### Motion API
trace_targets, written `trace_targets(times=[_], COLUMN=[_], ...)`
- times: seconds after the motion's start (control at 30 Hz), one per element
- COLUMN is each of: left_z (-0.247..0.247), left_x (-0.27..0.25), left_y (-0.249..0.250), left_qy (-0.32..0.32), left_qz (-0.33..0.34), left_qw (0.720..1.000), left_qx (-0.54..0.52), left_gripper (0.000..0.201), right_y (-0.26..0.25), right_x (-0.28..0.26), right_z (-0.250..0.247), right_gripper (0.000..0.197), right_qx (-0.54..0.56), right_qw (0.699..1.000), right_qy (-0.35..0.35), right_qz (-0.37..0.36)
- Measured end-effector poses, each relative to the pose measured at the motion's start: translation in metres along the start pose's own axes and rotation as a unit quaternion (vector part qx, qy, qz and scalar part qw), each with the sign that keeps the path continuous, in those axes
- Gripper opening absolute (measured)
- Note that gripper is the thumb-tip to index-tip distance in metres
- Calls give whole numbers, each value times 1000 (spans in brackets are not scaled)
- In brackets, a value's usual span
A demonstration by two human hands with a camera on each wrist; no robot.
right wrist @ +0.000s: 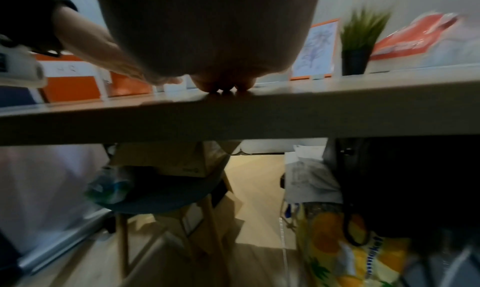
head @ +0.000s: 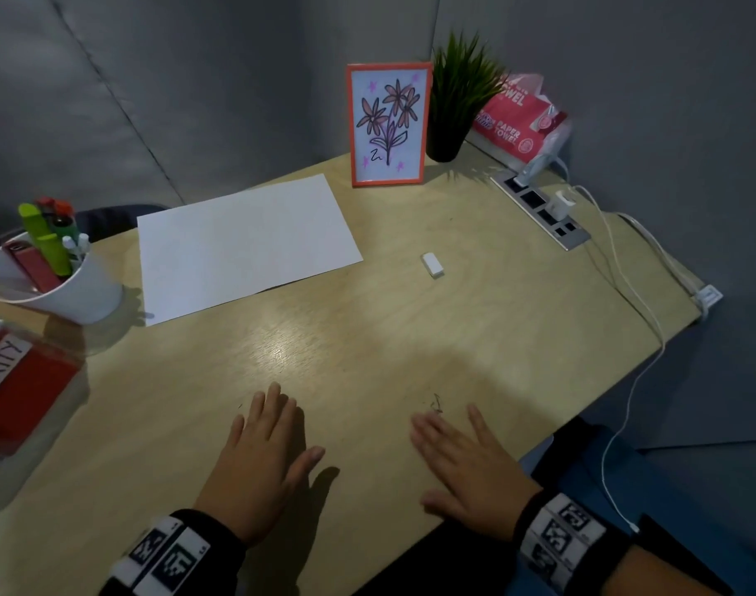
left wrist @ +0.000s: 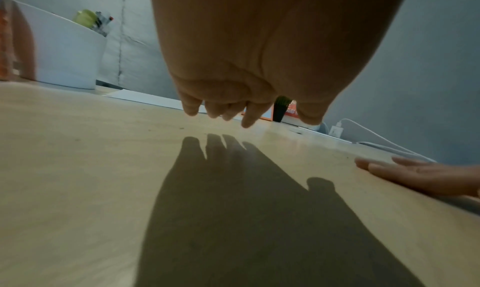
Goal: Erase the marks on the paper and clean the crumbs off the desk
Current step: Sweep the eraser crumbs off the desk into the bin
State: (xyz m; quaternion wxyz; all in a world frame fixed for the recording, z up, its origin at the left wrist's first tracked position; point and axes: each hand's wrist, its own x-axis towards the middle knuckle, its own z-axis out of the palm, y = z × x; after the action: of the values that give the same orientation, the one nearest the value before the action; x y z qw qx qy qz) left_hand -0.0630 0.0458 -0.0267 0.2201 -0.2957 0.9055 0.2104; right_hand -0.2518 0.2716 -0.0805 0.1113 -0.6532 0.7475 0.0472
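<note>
A white sheet of paper (head: 243, 247) lies flat on the wooden desk (head: 367, 337), with no marks that I can make out on it. A small white eraser (head: 432, 265) sits to its right. A few dark eraser crumbs (head: 435, 403) lie near the desk's front edge, just beyond my right hand's fingertips. My left hand (head: 264, 449) hovers flat, palm down, fingers straight, holding nothing. My right hand (head: 462, 458) rests flat at the front edge, fingers straight, also holding nothing. The left wrist view shows my left hand (left wrist: 246, 110) casting a shadow on the desk.
A white cup of pens (head: 53, 273) stands at the left, with a red box (head: 19, 380) in front of it. At the back are a framed flower drawing (head: 387, 122), a potted plant (head: 453, 96) and a paper towel pack (head: 522, 118). A power strip (head: 544, 208) with white cables runs along the right edge.
</note>
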Motion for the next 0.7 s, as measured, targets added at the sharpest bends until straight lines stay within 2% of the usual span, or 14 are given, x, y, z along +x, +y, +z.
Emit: trace_targets(times=[0.1, 0.17, 0.27, 0.37, 0.47, 0.53, 0.7], left_z=[0, 4, 11, 13, 15, 14, 18], left_x=[10, 18, 31, 40, 46, 48, 54], left_y=[13, 27, 55, 75, 84, 90, 116], left_qy=[-31, -48, -75, -92, -85, -77, -74], left_qz=[-33, -47, -80, -124, -120, -102, -18], left_qw=[999, 998, 994, 988, 989, 992, 996], left_qx=[7, 8, -8, -13, -8, -7, 44], left_gripper=[130, 135, 140, 147, 146, 144, 144], right_y=[22, 28, 38, 41, 34, 29, 25], right_x=[-10, -13, -12, -6, 4, 11, 11], right_z=[-11, -18, -18, -18, -20, -17, -22], right_gripper=[74, 71, 54, 50, 36, 28, 12], right_qx=[5, 21, 101, 161, 175, 197, 273], right_qw=[999, 997, 984, 954, 922, 910, 897], right_qy=[-10, 15, 112, 238, 327, 342, 287], right_qz=[41, 71, 97, 88, 108, 126, 195])
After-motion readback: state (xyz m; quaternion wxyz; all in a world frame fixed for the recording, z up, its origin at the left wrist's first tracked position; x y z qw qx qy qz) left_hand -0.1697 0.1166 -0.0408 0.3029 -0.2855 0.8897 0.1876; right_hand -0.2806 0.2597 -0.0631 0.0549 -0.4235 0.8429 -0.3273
